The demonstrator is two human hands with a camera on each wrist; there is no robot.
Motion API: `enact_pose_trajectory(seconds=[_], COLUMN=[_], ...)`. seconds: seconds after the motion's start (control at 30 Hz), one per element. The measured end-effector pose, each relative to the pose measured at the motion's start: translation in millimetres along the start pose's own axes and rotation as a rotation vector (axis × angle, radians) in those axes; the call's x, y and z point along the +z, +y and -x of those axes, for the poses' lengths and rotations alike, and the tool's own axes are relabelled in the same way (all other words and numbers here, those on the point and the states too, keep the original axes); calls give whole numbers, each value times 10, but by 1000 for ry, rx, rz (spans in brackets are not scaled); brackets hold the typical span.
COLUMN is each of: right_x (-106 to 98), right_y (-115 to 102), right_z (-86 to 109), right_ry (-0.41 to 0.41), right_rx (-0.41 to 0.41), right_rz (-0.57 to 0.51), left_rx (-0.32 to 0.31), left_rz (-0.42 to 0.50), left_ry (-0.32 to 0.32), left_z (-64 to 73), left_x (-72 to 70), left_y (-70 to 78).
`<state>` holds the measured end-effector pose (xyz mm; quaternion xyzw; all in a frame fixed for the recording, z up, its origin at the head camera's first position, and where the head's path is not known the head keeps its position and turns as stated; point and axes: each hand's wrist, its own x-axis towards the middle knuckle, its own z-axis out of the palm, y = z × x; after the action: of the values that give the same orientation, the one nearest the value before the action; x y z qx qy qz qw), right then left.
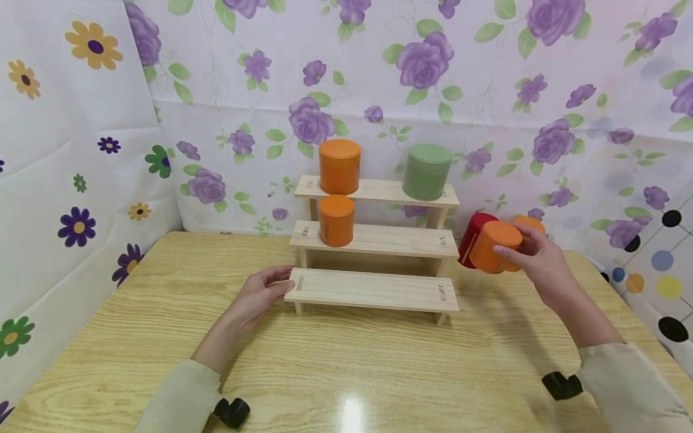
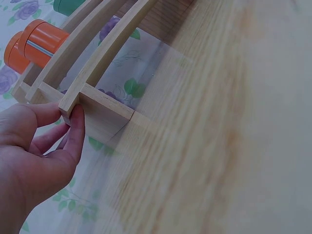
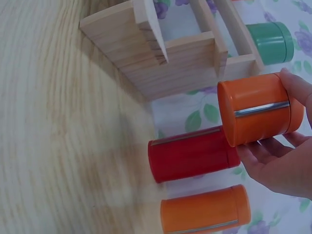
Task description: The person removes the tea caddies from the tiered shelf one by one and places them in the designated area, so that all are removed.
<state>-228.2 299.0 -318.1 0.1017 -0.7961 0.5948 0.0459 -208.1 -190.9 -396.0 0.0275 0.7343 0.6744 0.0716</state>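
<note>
My left hand [image 1: 261, 294] pinches the left end of the lowest board of a three-step wooden shelf [image 1: 370, 290]; the left wrist view shows thumb and finger on the board's corner. On the right, my right hand [image 1: 547, 267] grips an orange tin [image 1: 489, 248] by its lid end, and in the right wrist view [image 3: 256, 107] this tin is raised off the table. Just behind it stand a taller red tin [image 3: 192, 155] and another orange tin [image 3: 207, 209]. The top step holds an orange tin [image 1: 339, 168] and a green tin [image 1: 428, 174]. A smaller orange tin [image 1: 337, 222] sits on the middle step's left.
The shelf stands on a wood-grain table [image 1: 325, 367], near its back edge. Flowered cloth [image 1: 233, 72] hangs behind and on the left. A dotted cloth [image 1: 660, 264] borders the right side.
</note>
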Motion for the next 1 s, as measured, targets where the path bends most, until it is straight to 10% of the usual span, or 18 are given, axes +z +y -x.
enact_pose_trajectory(seconds=[1.0], right_x=[-63], right_y=[520], right_z=[-17], right_ry=[-10], right_rx=[167], right_rz=[130], left_rx=[-12], left_rz=[13], left_ry=[-2], left_z=[-7], left_x=[-9], left_y=[-10])
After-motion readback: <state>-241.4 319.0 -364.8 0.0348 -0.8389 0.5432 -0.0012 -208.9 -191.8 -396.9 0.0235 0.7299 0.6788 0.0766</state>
